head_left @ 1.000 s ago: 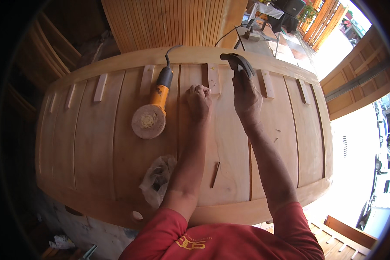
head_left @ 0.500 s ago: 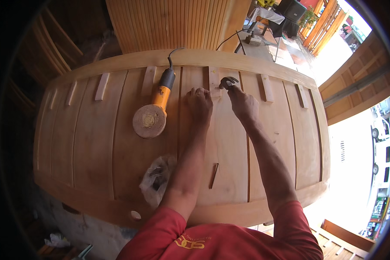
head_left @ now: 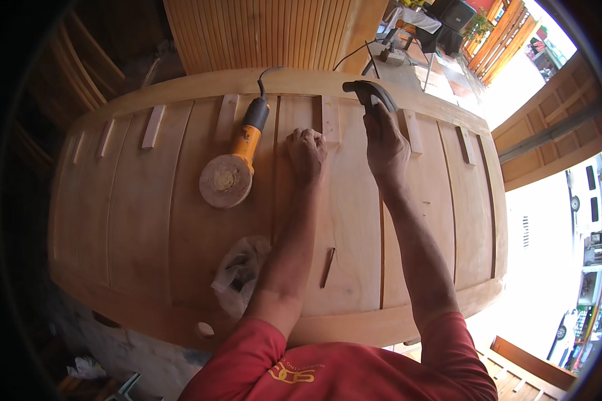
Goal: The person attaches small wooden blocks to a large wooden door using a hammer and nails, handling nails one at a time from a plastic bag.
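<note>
My left hand (head_left: 304,154) is closed at the left edge of a short pale wooden block (head_left: 330,110) on a large wooden panel (head_left: 348,214); what its fingertips pinch is too small to make out. My right hand (head_left: 388,150) grips a hammer (head_left: 364,90), raised to the right of that block with the head tilted. An orange-and-black angle grinder (head_left: 247,140) with a round sanding disc (head_left: 224,180) lies left of my left hand. A long dark nail (head_left: 328,267) lies between my forearms, small nails (head_left: 425,202) right of my right arm. A clear plastic bag (head_left: 237,274) rests beside my left forearm.
Several other pale blocks (head_left: 154,125) stand in a row along the panel's far part. Behind it are a slatted wooden panel (head_left: 264,33), a power cord and a cluttered table (head_left: 415,20). More panelled wood (head_left: 555,107) leans at right; vehicles (head_left: 582,200) show in bright light beyond.
The hammer in my right hand came down to the block beside my left hand half a second ago and is now raised again. My left hand stays at the block.
</note>
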